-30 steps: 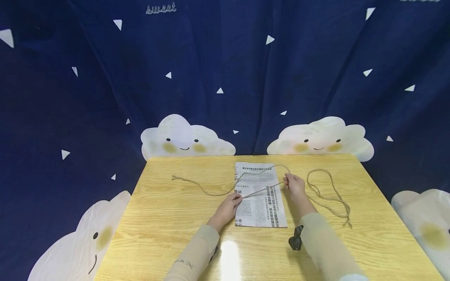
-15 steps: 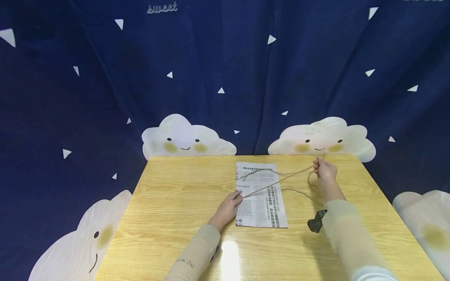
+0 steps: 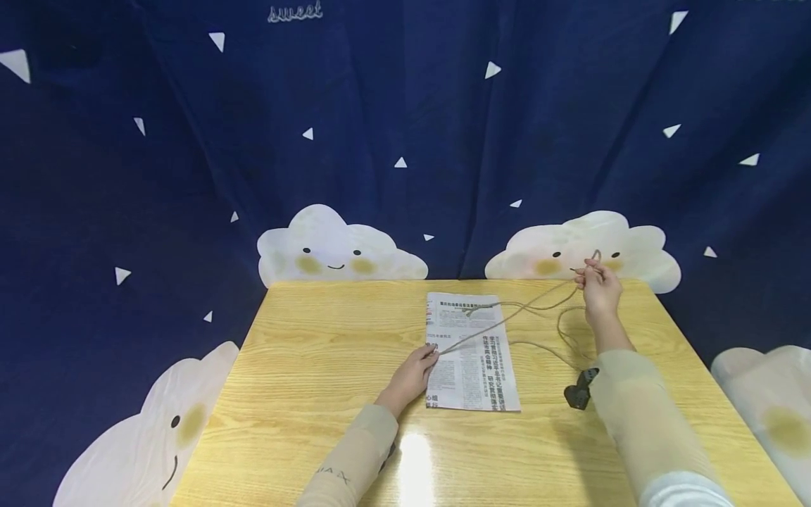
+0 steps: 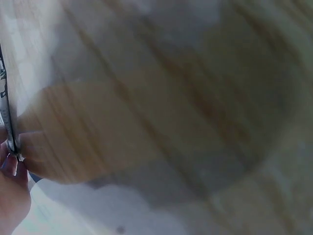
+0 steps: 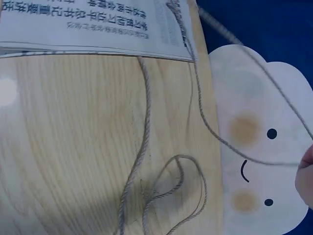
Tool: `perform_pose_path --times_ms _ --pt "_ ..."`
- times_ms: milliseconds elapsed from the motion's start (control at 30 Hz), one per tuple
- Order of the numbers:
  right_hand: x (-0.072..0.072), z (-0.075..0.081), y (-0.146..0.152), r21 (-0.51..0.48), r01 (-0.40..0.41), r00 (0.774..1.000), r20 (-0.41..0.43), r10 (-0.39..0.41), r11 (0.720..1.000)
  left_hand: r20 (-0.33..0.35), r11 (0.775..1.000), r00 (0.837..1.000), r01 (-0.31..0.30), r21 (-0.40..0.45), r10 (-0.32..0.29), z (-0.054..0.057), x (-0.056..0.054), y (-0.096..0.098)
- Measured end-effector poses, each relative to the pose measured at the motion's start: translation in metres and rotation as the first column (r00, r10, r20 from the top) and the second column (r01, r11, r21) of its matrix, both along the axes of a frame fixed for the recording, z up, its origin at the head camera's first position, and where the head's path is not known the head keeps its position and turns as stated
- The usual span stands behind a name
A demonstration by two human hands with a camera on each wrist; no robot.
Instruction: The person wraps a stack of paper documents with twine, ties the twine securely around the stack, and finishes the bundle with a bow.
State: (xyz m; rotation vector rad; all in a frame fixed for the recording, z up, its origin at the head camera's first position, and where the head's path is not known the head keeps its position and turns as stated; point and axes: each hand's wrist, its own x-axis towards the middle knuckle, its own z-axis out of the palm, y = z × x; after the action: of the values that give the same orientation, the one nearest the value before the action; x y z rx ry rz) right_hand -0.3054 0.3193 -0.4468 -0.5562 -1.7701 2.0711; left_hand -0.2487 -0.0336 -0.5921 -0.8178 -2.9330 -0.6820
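A folded newspaper (image 3: 469, 387) lies on the wooden table, its print facing up. My left hand (image 3: 408, 377) is at its left edge, pinching a thin twisted rope (image 3: 481, 332) there. In the left wrist view the left fingers (image 4: 12, 191) show only at the frame's edge, against the newspaper's side. Raised above the far right of the table, my right hand (image 3: 602, 292) holds the rope, which runs across the newspaper between both hands. A frayed end rests on the newspaper's upper part. In the right wrist view more rope (image 5: 147, 112) emerges from under the newspaper.
The yellow wooden table (image 3: 329, 331) ends at a dark blue curtain (image 3: 380, 105) printed with clouds and triangles. Loose rope loops (image 5: 203, 181) lie on the table to the right of the newspaper. A black device (image 3: 578, 391) sits at my right wrist.
My right hand has moved right, away from me and up, drawing the rope with it. The loose end has slid from the table's left side onto the newspaper. My left hand has stayed put.
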Motion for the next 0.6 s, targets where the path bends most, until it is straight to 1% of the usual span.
perform_pose_path --times_ms 67,100,133,167,233,300,333,367,400,467,533,600 --pt "0.002 -0.006 -0.001 0.067 -0.078 0.996 0.036 0.076 0.995 -0.002 1.000 1.000 0.000 0.006 0.000 0.000 0.000 0.000" --pt "0.004 -0.011 -0.001 0.113 -0.130 0.990 0.073 0.122 0.985 -0.002 1.000 1.000 0.000 0.011 0.001 0.000 0.000 0.000" --pt "0.006 -0.016 -0.001 0.158 -0.188 0.978 0.116 0.171 0.969 -0.001 1.000 1.000 -0.002 0.017 0.002 0.000 0.000 0.000" --pt "0.009 -0.022 -0.001 0.206 -0.250 0.962 0.164 0.218 0.946 0.004 1.000 1.000 -0.005 0.025 0.005 0.000 -0.001 0.000" --pt "0.015 -0.033 -0.002 0.261 -0.368 0.917 0.261 0.302 0.893 0.008 0.999 1.000 -0.009 0.036 0.009 0.000 -0.001 0.000" --pt "0.020 -0.044 -0.002 0.286 -0.473 0.863 0.340 0.374 0.833 0.007 0.999 1.000 -0.009 0.043 0.008 0.000 -0.001 0.000" --pt "0.022 -0.049 -0.003 0.305 -0.528 0.831 0.379 0.408 0.792 0.006 0.999 1.000 -0.008 0.047 0.008 0.000 -0.001 0.001" --pt "0.023 -0.054 -0.003 0.320 -0.574 0.802 0.408 0.436 0.754 0.004 0.999 1.000 -0.008 0.048 0.008 -0.001 -0.001 0.001" --pt "0.025 -0.058 -0.003 0.320 -0.611 0.776 0.426 0.466 0.724 0.002 0.999 1.000 -0.008 0.049 0.008 -0.001 -0.001 0.001" --pt "0.027 -0.064 -0.002 0.330 -0.662 0.736 0.453 0.503 0.672 0.002 0.999 1.000 -0.010 0.047 0.010 -0.001 -0.002 0.001" --pt "0.029 -0.066 -0.001 0.331 -0.688 0.713 0.469 0.520 0.645 0.003 0.999 1.000 -0.013 0.045 0.013 -0.001 -0.001 0.001" --pt "0.031 -0.065 0.001 0.319 -0.693 0.709 0.466 0.530 0.647 0.003 0.999 1.000 -0.014 0.037 0.014 -0.002 -0.001 0.001"
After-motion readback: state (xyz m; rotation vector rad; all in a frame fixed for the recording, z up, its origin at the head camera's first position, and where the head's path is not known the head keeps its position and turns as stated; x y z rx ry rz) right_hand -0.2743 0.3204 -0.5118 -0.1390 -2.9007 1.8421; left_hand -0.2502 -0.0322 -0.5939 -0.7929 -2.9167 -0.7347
